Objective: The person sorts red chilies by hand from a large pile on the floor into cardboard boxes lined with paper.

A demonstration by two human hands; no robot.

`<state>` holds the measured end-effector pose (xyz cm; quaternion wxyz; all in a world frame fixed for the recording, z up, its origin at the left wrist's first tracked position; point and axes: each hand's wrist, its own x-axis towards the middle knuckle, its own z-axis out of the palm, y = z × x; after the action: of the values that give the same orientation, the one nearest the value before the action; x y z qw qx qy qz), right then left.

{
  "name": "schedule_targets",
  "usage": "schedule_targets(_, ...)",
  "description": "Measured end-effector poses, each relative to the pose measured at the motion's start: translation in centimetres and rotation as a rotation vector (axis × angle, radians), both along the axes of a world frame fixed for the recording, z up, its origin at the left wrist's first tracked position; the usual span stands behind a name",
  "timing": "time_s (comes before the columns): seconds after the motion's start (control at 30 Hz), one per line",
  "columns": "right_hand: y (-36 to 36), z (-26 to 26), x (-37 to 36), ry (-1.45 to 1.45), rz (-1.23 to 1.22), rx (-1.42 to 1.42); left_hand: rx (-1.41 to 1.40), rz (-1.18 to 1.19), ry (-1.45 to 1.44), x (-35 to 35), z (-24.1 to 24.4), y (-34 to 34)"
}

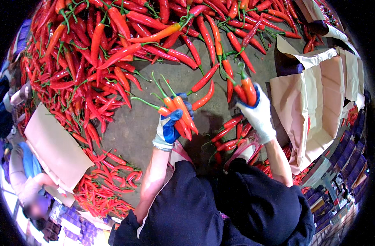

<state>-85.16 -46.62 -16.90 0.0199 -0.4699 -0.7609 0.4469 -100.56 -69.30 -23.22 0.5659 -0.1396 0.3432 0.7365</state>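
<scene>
My left hand (172, 123), in a white glove with a blue coated palm, is closed around several red-orange chili peppers (185, 114), their green stems pointing up and away from me. My right hand (254, 107), in the same kind of glove, grips a few more red chili peppers (249, 89) to the right, stems upward. Beyond both hands lies a large heap of red chili peppers (83, 46). Single peppers (204, 96) lie on the grey floor near my left hand, and a small cluster of peppers (229, 144) lies between my hands and my shoes.
An open brown paper bag (289, 95) stands at the right, with more bags behind it. A brown paper sheet or bag (56, 147) is at the left, near another person (27, 181). Smaller peppers (104, 196) lie at lower left. Purple crates (349, 153) stand far right.
</scene>
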Motion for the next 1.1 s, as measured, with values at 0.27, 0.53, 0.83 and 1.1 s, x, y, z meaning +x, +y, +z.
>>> schedule_targets(0.27,2.6,-3.0,-4.1,-0.342,0.194,0.442,0.052,0.063,0.012,-1.5,1.5,2.1)
schedule_targets(0.53,2.3,-1.3,3.2,0.171,-0.159,-0.612,-0.039,0.086,0.068,-2.2,1.2,-0.6)
schedule_targets(0.83,-1.6,-0.6,-2.9,-0.216,0.78,0.009,-0.123,0.081,0.189,-2.6,1.5,-1.3)
schedule_targets(1.1,0.8,-1.5,-3.4,0.108,0.411,-0.352,-0.256,-0.072,0.203,1.5,2.6,0.5)
